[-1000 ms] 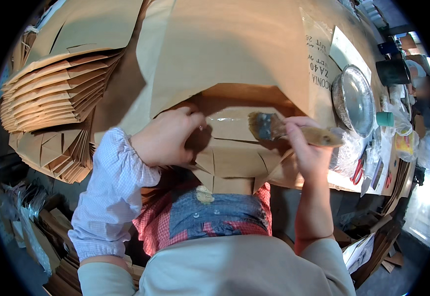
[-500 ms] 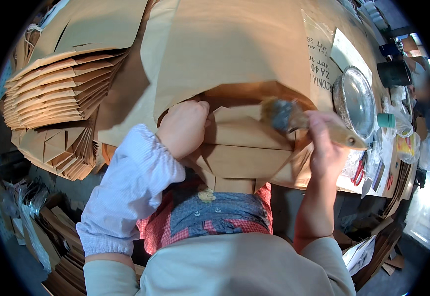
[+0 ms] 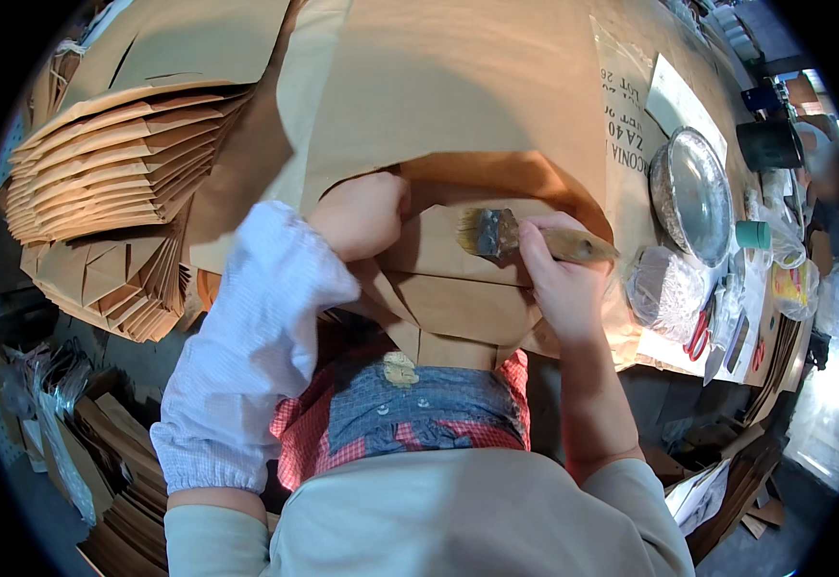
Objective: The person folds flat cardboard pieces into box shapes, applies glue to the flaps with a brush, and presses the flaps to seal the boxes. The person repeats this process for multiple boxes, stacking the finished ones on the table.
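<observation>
A large brown paper bag [image 3: 458, 87] lies flat before me, its near end opened out and folded into flaps. My left hand [image 3: 366, 213], in a pale oversleeve, is closed on the paper at the left edge of the opening; its fingertips are partly hidden. My right hand [image 3: 565, 279] grips the wooden handle of a flat paintbrush [image 3: 496, 234]. The brush's bristles point left, over the folded bottom flap [image 3: 458, 306], near the inner fold. Whether they touch the paper I cannot tell.
Stacked folded paper bags [image 3: 102, 183] rise on the left. To the right are a round metal bowl [image 3: 693, 197], a ball of white string [image 3: 664, 288], red-handled scissors [image 3: 698, 335], a knife [image 3: 717, 356] and a dark cup [image 3: 768, 144]. The table edge runs close to my body.
My right hand has brought the brush left and slightly down across the flap, uncovering the ball of string. My left hand stays at the opening's left edge, with its sleeve shifted slightly.
</observation>
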A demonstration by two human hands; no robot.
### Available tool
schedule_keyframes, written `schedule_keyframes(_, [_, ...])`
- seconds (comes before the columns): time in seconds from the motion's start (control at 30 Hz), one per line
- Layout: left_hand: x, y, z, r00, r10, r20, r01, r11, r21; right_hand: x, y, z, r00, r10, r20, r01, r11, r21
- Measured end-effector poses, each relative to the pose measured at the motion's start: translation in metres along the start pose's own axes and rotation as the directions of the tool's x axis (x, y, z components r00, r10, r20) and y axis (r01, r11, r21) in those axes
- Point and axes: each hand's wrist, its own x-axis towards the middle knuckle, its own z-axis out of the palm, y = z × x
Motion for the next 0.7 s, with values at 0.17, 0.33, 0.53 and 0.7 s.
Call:
schedule_keyframes(0.17, [-0.011,-0.002,-0.010,0.989,0.066,0.132,-0.047,0.989,-0.141,-0.004,-0.007,-0.006,0.981,-0.182,-0.060,0.185,0.982,0.039])
schedule_keyframes(0.33, [-0.011,0.006,0.007,0.998,-0.042,-0.045,0.041,0.999,-0.017,-0.011,-0.008,-0.014,0.989,-0.145,-0.033,0.146,0.989,0.025])
schedule_keyframes(0.53, [0.000,-0.001,0.010,0.979,-0.024,-0.203,0.036,0.998,0.055,-0.005,-0.005,0.011,0.996,-0.025,0.084,0.012,0.989,0.147])
schedule_keyframes(0.7, [0.013,-0.001,0.009,0.967,-0.086,-0.241,0.096,0.995,0.030,0.001,0.007,0.050,0.990,0.000,0.144,-0.014,0.995,0.098])
